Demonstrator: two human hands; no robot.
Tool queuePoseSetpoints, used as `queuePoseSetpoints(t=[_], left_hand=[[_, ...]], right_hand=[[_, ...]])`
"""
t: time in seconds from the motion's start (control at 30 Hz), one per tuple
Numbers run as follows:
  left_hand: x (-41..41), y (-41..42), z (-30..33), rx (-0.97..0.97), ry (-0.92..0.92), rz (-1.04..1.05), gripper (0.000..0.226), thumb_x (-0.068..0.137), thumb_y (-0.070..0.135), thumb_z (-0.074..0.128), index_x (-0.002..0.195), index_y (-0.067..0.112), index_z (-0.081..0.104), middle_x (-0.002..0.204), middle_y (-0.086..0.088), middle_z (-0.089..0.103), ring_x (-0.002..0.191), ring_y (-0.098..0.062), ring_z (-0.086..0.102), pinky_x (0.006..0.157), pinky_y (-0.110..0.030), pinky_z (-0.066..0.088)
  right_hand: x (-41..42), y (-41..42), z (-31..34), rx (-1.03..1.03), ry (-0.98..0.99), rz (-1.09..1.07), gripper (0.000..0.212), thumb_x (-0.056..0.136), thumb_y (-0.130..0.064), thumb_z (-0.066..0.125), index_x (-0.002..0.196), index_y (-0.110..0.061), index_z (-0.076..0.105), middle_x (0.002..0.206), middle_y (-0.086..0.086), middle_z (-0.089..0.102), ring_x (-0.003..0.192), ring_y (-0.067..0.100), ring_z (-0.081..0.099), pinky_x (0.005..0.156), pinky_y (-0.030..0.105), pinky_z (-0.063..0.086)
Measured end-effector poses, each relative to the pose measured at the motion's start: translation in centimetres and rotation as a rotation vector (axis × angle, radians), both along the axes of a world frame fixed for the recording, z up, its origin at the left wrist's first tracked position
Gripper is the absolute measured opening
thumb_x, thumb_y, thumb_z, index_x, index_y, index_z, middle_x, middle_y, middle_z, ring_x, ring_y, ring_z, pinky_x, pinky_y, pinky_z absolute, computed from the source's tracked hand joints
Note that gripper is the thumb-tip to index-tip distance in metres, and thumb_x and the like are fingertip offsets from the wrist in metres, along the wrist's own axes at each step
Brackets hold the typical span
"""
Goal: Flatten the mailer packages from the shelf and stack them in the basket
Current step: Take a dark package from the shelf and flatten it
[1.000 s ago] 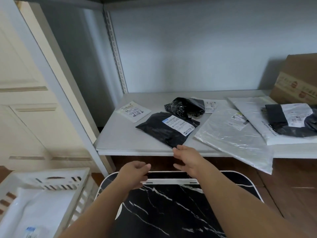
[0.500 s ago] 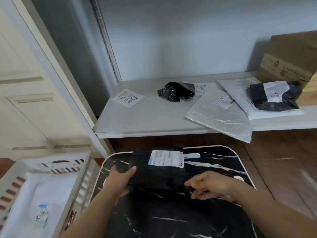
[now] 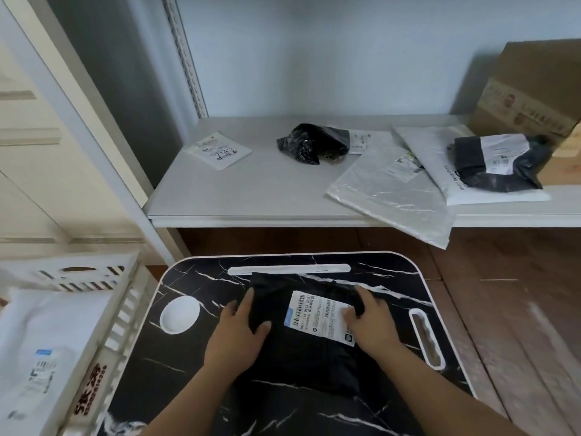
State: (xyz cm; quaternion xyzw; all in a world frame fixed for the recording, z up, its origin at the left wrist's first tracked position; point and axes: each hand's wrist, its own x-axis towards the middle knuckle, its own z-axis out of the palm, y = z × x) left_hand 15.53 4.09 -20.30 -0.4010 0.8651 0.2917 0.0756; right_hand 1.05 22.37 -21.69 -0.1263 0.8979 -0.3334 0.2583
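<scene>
While both hands press on it, the black plastic mailer with a white printed label (image 3: 301,338) lies flat on the black marble-patterned lap counter (image 3: 188,372), below the white slot at its far edge. Left hand (image 3: 242,328): fingers spread and mostly straight over the mailer's left edge, thumb on top. Right hand (image 3: 371,322): fingers laid flat across the label's right end; grip pinches nothing.

White slatted plastic basket (image 3: 103,335), left of the counter: holds a white mailer with a small blue-and-white label (image 3: 44,350), lying flat.

White metal shelf (image 3: 251,190) behind: small white labelled packet (image 3: 218,150), crumpled black bag (image 3: 311,143), grey translucent mailer (image 3: 393,196) overhanging the front edge, white mailer (image 3: 440,152) with a black labelled parcel (image 3: 493,162) on top, brown cardboard box (image 3: 531,89) at far right.
</scene>
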Motion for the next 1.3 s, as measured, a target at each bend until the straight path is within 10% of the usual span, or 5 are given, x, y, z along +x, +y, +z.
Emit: queuePoseSetpoints(t=[0.27,0.37,0.47,0.63,1.3], left_hand=[[0.0,-0.8,-1.2,-0.028,0.017,-0.072,0.069,0.08,0.029,0.067,0.141,0.028,0.035,0.143,-0.003,0.031,0.13,-0.021,0.036,0.108,-0.03,0.032],[-1.9,-0.4,-1.3,-0.308,0.086,-0.149,0.061,0.091,0.044,0.043,0.147,0.027,0.028,0.156,-0.001,0.014,0.146,-0.023,0.008,0.119,-0.038,0.006],[-3.5,0.9,-3.0,-0.416,0.071,-0.319,0.074,0.085,0.059,-0.005,0.153,0.031,0.005,0.161,-0.003,-0.004,0.147,-0.024,-0.012,0.118,-0.04,-0.011],[-1.7,1.2,-6.4,-0.438,-0.014,-0.397,0.059,0.099,0.055,0.01,0.146,0.028,0.033,0.153,-0.011,0.033,0.142,-0.032,0.028,0.109,-0.052,0.016],[0.1,1.9,-7.7,-0.503,0.033,-0.44,0.061,0.094,0.048,0.033,0.15,0.026,0.026,0.158,-0.008,0.022,0.146,-0.03,0.014,0.109,-0.056,0.018]], right_hand=[[-0.6,-0.4,-2.4,-0.075,0.091,0.245,0.086,0.081,-0.043,0.072,0.15,-0.031,0.024,0.16,0.001,0.007,0.144,0.018,0.013,0.118,0.033,0.015],[0.0,-1.3,-2.9,0.058,0.328,0.361,0.092,0.074,-0.087,0.021,0.151,-0.037,0.019,0.16,-0.006,-0.01,0.146,0.016,-0.006,0.118,0.039,0.008],[1.2,-2.9,-3.9,0.115,0.532,0.394,0.091,0.079,-0.076,-0.018,0.152,-0.032,0.014,0.161,-0.004,-0.004,0.146,0.012,-0.016,0.119,0.036,-0.006],[2.7,-3.6,-5.3,0.257,0.629,0.478,0.059,0.102,-0.055,0.013,0.148,-0.022,0.029,0.153,0.007,0.034,0.145,0.024,0.022,0.11,0.043,0.015],[3.8,-2.7,-7.6,0.274,0.752,0.595,0.062,0.099,-0.061,0.02,0.151,-0.027,0.027,0.159,0.012,0.02,0.147,0.028,0.015,0.111,0.049,0.016]])
